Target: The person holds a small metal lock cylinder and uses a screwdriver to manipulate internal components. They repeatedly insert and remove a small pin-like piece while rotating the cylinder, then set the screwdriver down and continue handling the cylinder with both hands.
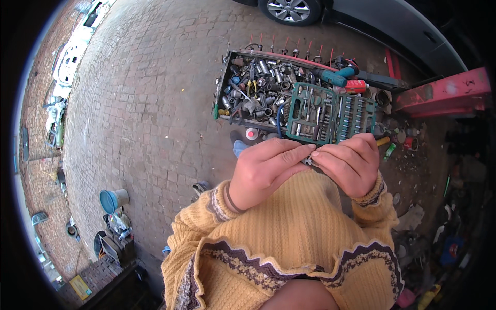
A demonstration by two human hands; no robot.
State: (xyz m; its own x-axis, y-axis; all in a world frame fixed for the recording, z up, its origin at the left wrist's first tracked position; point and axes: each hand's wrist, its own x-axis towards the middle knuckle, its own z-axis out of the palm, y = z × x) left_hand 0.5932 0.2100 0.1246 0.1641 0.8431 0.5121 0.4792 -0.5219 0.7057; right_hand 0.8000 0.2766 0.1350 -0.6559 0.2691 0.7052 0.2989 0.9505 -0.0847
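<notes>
Both hands meet in front of my chest, their fingertips pinched together around a small silvery metal piece [308, 160]. My left hand [268, 168] grips it from one side with thumb and forefinger. From the other side my right hand [351, 164] holds it the same way. Fingers cover most of the piece, so its exact kind does not show. Just beyond the hands lies an opened green socket set case [335, 106], with sockets and bits in its slots. It rests on the right part of a metal tray [248, 122] heaped with loose sockets and tools [258, 85].
A teal cordless power tool [335, 77] and a red can [356, 86] lie at the tray's far right. A red steel beam [444, 93] juts in from the right. A car wheel [292, 10] stands beyond. On the brick paving at left is a bucket [121, 197].
</notes>
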